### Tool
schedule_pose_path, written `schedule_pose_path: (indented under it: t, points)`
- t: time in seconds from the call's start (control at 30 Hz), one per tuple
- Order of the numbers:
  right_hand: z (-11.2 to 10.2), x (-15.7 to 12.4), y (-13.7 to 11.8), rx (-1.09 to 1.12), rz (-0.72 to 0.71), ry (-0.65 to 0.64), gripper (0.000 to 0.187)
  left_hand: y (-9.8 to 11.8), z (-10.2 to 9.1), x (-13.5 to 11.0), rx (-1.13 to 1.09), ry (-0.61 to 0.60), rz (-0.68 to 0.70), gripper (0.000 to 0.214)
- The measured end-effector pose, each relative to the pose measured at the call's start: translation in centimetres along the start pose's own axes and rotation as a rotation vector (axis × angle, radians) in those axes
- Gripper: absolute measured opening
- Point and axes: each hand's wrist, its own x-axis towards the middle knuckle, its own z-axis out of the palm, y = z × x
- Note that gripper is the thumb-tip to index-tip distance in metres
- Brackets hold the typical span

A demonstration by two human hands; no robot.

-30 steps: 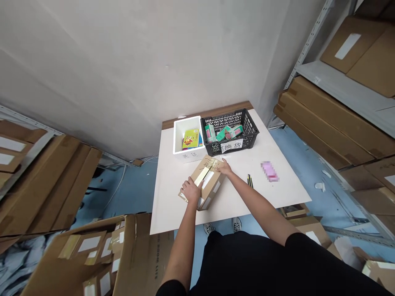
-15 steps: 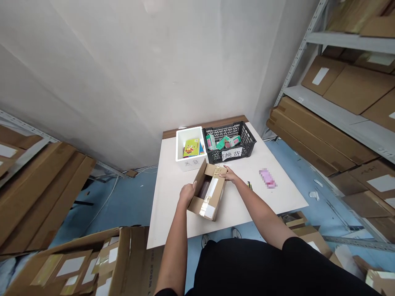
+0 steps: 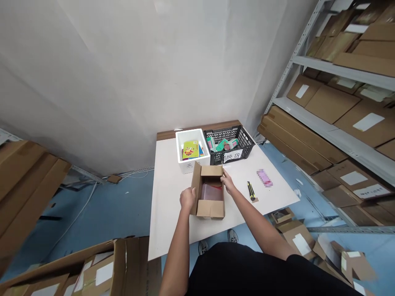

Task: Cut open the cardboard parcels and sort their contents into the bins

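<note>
Left hand [image 3: 187, 199]: fingers curled closed on the raised left flap.
Carton [image 3: 211, 209]: near the counter's front edge; shut a second ago, now open on top, so the translucent item [image 3: 211, 193] inside is exposed.
Right hand [image 3: 227, 183]: fingers bent around the right wall.
Counter [image 3: 168, 226]: white bin [image 3: 202, 161], black crate [image 3: 218, 157] toward back edge; cutter [image 3: 251, 191] toward front-right corner.
Room: boxes on shelves [image 3: 345, 72] rightward.

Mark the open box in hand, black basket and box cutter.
Open box [image 3: 210, 209]: head view, on its near flap.
Black basket [image 3: 217, 158]: head view, on its front wall.
Box cutter [image 3: 251, 191]: head view, on its handle.
</note>
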Motion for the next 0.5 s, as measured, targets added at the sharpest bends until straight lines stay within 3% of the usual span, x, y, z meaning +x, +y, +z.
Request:
schedule_pose_path:
  t: [0.1, 0.2, 0.3, 0.37, 0.43, 0.5]
  points:
    - [-2.2, 0.4, -0.3, 0.322, 0.055, -0.088, 0.068, -3.5, -0.1, 0.3, -0.141, 0.037, -0.007, 0.042]
    - [-1.5, 0.2, 0.1, 0.369, 0.144, -0.087, 0.073, -7.4, 0.0, -0.1, -0.318, 0.069, -0.022, 0.043]
    - [1.9, 0.0, 0.6, 0.138, 0.169, -0.006, 0.079, -11.4, -0.1, -0.8, -0.503, 0.108, -0.093, 0.044]
    - [4.6, -0.4, 0.7, -0.117, 0.106, 0.037, 0.076, -13.7, -0.3, -1.2, -0.637, 0.120, -0.140, 0.039]
    - [7.3, -0.8, 0.3, -0.379, -0.042, 0.045, 0.070, -15.2, -0.8, -1.7, -0.691, 0.148, -0.188, 0.037]
    - [9.3, -1.2, -0.3, -0.586, -0.248, -0.005, 0.063, -15.6, -1.3, -2.3, -0.584, 0.217, -0.236, 0.050]
